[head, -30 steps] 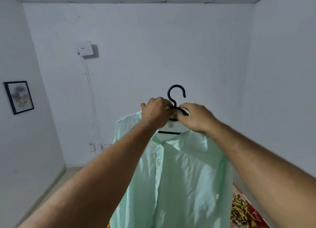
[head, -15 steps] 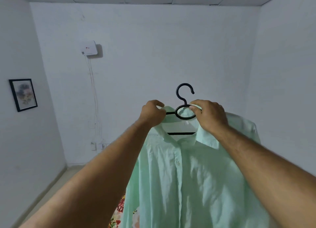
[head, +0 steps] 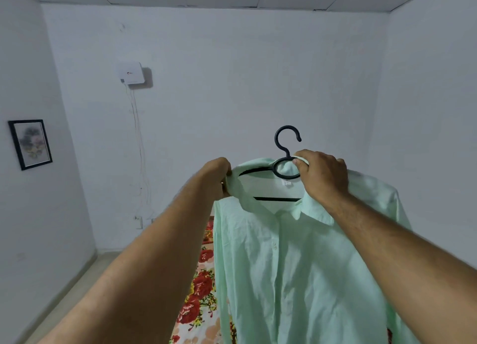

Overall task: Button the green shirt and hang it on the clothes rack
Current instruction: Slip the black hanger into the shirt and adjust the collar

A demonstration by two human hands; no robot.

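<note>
Green shirt (head: 296, 266) hangs mid-air on a black hanger (head: 285, 160), left hand (head: 215, 178) pinching its collar and right hand (head: 321, 176) gripping the hanger's neck, probably to seat the shoulders squarely.

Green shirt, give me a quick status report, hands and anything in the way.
Left hand grips collar edge; right hand pinches collar by the hanger neck. Green shirt on hanger, held up, front looks buttoned. No clothes rack in view; nothing blocking.
</note>
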